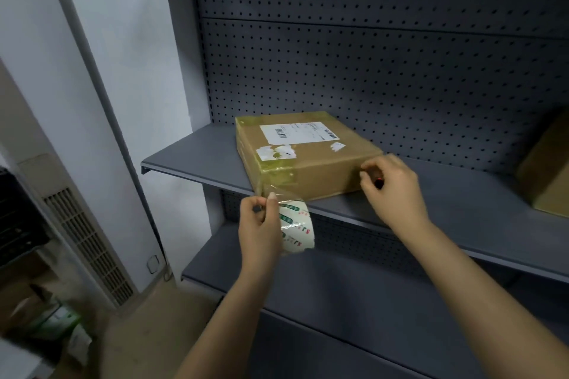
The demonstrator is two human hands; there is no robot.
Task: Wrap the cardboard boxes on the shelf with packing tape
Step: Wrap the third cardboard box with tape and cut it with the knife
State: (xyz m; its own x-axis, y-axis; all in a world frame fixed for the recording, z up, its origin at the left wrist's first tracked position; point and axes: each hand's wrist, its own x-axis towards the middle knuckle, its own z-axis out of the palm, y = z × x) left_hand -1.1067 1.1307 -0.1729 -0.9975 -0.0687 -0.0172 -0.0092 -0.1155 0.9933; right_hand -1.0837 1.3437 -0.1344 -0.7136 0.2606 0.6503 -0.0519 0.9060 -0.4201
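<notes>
Box: cardboard box (303, 152) sits mid-frame on the grey shelf (197, 148), label up.
Left grip: left hand (261, 224) closes around the tape roll (297, 226), clear strip running up to the box's near-left corner.
Right grip: right hand (392, 189) pinches a small dark object at the box's near-right corner.
Far right: second box (546, 169).

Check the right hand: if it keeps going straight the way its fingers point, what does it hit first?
The right hand points up-left at the cardboard box; its fingertips are at the box's near right corner, so the box comes first. Whether they already touch is unclear. A small dark object with a red spot is in its grip.
</notes>
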